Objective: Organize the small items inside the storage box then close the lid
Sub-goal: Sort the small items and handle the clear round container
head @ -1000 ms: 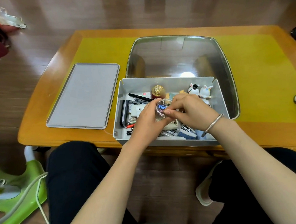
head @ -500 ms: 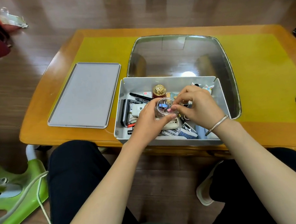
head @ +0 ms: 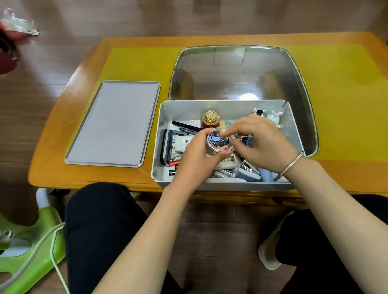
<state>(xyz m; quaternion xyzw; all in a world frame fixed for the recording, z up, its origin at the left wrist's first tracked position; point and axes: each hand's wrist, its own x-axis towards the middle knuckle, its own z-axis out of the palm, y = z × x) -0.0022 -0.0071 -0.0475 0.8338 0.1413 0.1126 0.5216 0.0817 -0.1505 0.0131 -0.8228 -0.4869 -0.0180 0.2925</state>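
Above the storage box [head: 289, 126], left hand [head: 195, 159] grips clear jar [head: 215, 143]; right hand [head: 260, 142] pinches small clips into it—keep jar upright and steady.

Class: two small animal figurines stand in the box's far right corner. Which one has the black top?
The left figurine, nearer the gold-capped bottle. Its neighbour, the white rabbit figurine, has pink-tipped ears and stands closer to the right wall of the storage box.

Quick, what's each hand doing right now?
Left hand: holds the small clear jar, fingers curled round it.
Right hand: fingertips at the jar's mouth; whether they pinch anything cannot be told.
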